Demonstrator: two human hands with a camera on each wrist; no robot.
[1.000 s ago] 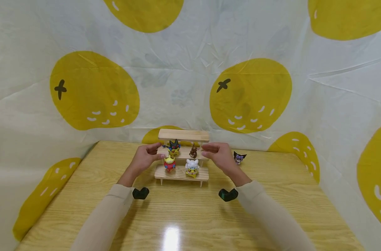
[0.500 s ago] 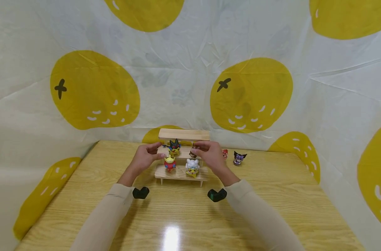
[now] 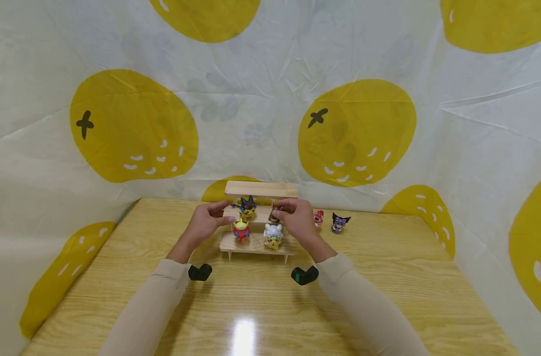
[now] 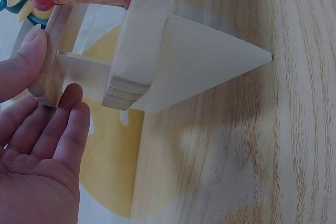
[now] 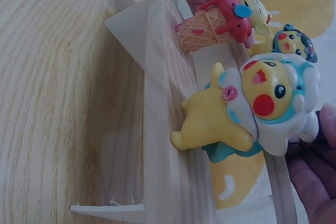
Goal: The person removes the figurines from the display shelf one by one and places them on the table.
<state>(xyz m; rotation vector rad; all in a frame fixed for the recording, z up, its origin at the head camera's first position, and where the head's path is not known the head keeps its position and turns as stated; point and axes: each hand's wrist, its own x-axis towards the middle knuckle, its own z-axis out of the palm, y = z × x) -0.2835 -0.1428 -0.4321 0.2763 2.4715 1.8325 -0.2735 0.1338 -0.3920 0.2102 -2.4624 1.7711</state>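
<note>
A three-tier wooden display shelf (image 3: 260,189) stands on the table. My left hand (image 3: 205,222) grips the left end of its middle tier, thumb above and fingers below. My right hand (image 3: 298,221) pinches a small brown figurine (image 3: 272,217) at the right of that tier; the fingers partly cover it. A yellow figurine with a black-eared hood (image 3: 247,208) stands on the tier's left. Along the bottom tier are a red figurine on a waffle cone (image 5: 202,29) and a yellow figurine in a white hood (image 5: 262,103).
Right of the shelf, a pink-red figurine (image 3: 318,218) and a purple figurine with black pointed ears (image 3: 339,223) stand on the wooden table (image 3: 386,277). A white cloth (image 3: 252,123) printed with yellow fruit hangs behind and at the sides.
My right hand has moved left from the shelf's right end onto the brown figurine, uncovering the pink-red figurine behind it. The left hand stays in place.
</note>
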